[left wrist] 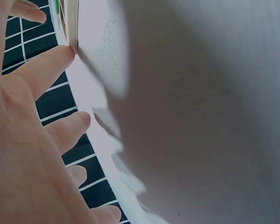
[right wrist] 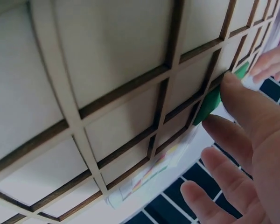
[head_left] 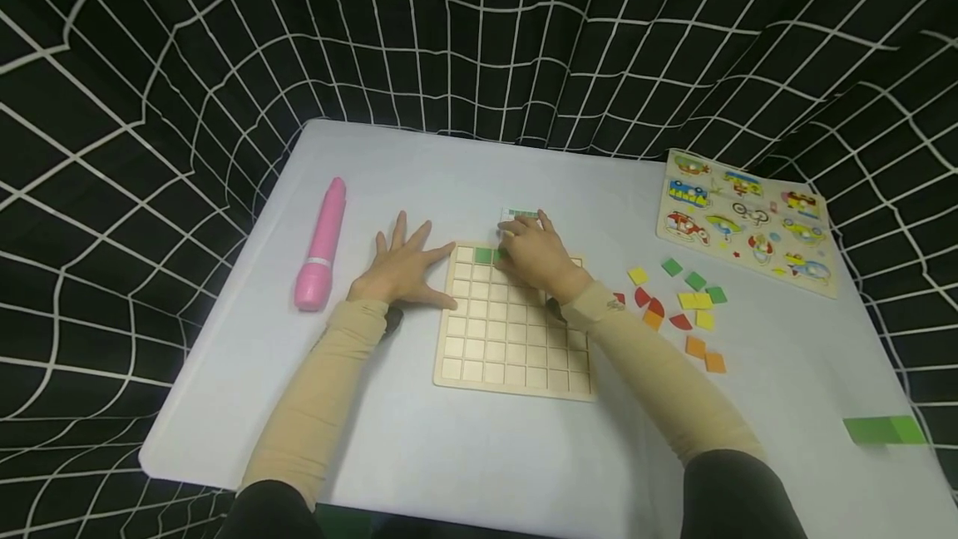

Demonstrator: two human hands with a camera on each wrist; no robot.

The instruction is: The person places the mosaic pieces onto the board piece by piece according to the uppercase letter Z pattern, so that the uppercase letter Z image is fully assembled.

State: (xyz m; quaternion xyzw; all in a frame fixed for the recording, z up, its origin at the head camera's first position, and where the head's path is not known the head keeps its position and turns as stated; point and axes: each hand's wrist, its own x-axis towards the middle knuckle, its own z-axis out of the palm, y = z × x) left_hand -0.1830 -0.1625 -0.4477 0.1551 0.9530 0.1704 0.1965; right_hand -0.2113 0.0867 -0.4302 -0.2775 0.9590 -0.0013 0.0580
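Note:
A pale wooden grid board [head_left: 516,396] with square cells lies on the white table. My left hand [head_left: 400,273] is spread flat at its left side, with thumb and forefinger touching the edge. In the left wrist view the forefinger tip meets the board's side [left wrist: 72,28]. Over the back row, my right hand [head_left: 535,256] pinches a green square tile [right wrist: 209,106] between thumb and forefinger, right at a cell. Beside it, another green tile [head_left: 484,255] sits in a back-row cell. Behind the right hand lies a printed card [head_left: 509,214], partly hidden by the fingers.
Loose green, yellow, orange and red pieces [head_left: 696,346] lie right of the board. Farther back right is a vehicle picture puzzle [head_left: 714,252]. A pink club-shaped thing [head_left: 323,244] lies at left, a green block [head_left: 883,430] near the right edge. Black gridded curtain [head_left: 509,48] surrounds the table.

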